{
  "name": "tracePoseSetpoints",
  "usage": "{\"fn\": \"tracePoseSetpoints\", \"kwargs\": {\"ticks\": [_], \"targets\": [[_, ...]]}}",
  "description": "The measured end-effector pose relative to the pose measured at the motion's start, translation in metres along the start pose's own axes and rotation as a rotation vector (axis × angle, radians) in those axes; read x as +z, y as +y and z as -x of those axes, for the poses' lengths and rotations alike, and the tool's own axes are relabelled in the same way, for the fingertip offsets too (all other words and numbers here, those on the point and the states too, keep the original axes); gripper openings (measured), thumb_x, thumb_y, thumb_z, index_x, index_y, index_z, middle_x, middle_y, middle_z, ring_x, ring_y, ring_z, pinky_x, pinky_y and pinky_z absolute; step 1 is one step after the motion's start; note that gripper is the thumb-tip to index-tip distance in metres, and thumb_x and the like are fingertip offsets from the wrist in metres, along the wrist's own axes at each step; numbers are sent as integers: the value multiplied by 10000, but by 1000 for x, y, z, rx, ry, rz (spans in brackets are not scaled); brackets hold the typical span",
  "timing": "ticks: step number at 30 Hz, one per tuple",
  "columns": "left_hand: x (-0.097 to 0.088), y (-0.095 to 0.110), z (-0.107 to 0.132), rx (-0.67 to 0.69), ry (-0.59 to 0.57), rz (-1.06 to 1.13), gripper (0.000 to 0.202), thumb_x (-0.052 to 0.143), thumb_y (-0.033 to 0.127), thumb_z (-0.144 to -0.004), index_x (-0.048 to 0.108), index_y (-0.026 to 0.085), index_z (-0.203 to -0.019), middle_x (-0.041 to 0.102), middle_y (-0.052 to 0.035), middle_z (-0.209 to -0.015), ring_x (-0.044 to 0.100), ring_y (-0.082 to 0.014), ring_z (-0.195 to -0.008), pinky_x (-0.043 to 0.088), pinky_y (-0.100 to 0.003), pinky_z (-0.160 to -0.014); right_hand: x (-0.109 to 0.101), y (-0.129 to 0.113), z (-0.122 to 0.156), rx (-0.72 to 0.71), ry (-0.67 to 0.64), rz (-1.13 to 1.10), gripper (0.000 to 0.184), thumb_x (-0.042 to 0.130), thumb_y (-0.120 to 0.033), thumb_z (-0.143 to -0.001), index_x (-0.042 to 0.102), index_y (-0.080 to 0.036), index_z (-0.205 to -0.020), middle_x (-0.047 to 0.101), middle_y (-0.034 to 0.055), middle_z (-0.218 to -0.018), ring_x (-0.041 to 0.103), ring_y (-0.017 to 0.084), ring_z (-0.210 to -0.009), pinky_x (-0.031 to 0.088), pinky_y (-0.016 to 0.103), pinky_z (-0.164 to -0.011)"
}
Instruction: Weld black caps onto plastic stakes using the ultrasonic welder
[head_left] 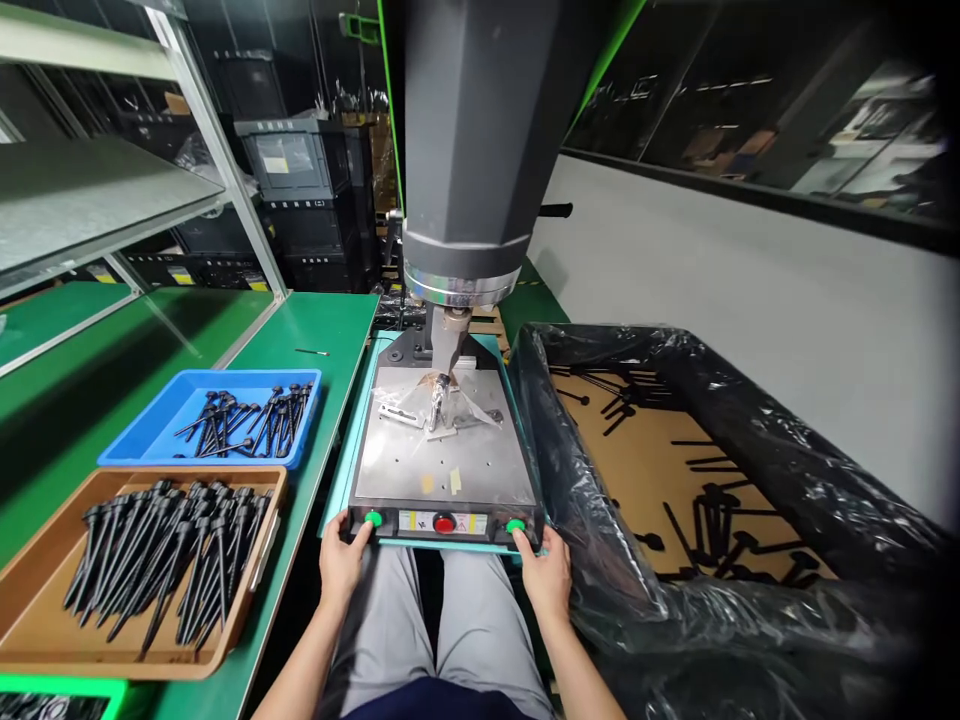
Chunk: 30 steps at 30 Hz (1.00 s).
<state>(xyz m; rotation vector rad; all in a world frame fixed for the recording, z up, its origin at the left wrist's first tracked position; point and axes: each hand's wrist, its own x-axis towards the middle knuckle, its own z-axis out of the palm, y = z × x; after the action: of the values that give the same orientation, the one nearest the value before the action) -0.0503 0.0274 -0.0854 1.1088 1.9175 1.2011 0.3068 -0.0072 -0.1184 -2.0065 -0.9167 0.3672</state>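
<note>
Pressing both start buttons together is the step here, I reckon. My left hand [341, 560] has its thumb on the left green button [373, 519], and my right hand [546, 578] covers the right green button [514, 525]. Both hands are loosely spread and pinching nothing, resting on the front panel with the red button [445, 523] between them.

The workpiece [439, 400] sits mid-plate on the metal plate [442, 455], right under the horn [448, 345].

To do it well, I'd say push both thumbs evenly at the same instant and stay off the red one. Having both hands at the panel also puts them well apart from the horn.

Hard to make out:
- My fingers drop under the panel edge, so I can't see how they curl.
- I can't tell if the buttons are actually pushed in.
- The horn tip and workpiece blur together in glare and some clear film, so I can't say if they're touching.
- The machine head is cut off at the top.

On the desk [322, 340] to my left there's a blue tray [142, 440] and a brown tray [30, 620], both holding black pegs [172, 560]. To my right is a bag-lined box [600, 500] with a few dark pieces scattered on its floor, too dim to tell what they are.
</note>
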Motion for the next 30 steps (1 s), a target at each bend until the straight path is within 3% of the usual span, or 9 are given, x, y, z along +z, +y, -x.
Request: {"fn": "tracePoseSetpoints", "kwargs": {"ticks": [9, 21, 25, 30], "targets": [[3, -7, -5, -28, -7, 10, 673, 740, 579, -648, 616, 139, -1142, 656, -165, -1158, 610, -351, -1112, 438, -486, -1003, 4, 3, -2, 18, 10, -15, 737, 597, -768, -661, 613, -162, -1080, 631, 179, -1060, 576, 377, -1029, 447, 484, -906], [-3, -10, -2, -28, -43, 184, 651, 804, 497, -610, 648, 169, -1150, 657, -155, -1190, 607, -344, -1151, 493, -459, -972, -12, -1, 3, 9, -99, -174, 728, 571, -693, -747, 587, -177, -1261, 596, 175, -1245, 591, 349, -1142, 472, 462, -955], [-6, -2, 2, 0, -30, 187, 675, 797, 538, -612, 653, 173, -1162, 639, -159, -1218, 598, -347, -1157, 517, -461, -941, -19, -9, 3, -24, -73, -207, 672, 538, -689, -775, 644, -179, -1199, 601, 169, -1256, 579, 343, -1159, 460, 468, -983], [-14, 17, 11, 65, 9, 118, 568, 663, 582, -743, 664, 173, -1138, 631, -145, -1196, 609, -310, -1119, 497, -455, -976, -28, -25, 7, -67, -33, -208, 605, 438, -666, -852, 735, -170, -1029, 643, 151, -1174, 580, 306, -1141, 417, 433, -1042]]}}
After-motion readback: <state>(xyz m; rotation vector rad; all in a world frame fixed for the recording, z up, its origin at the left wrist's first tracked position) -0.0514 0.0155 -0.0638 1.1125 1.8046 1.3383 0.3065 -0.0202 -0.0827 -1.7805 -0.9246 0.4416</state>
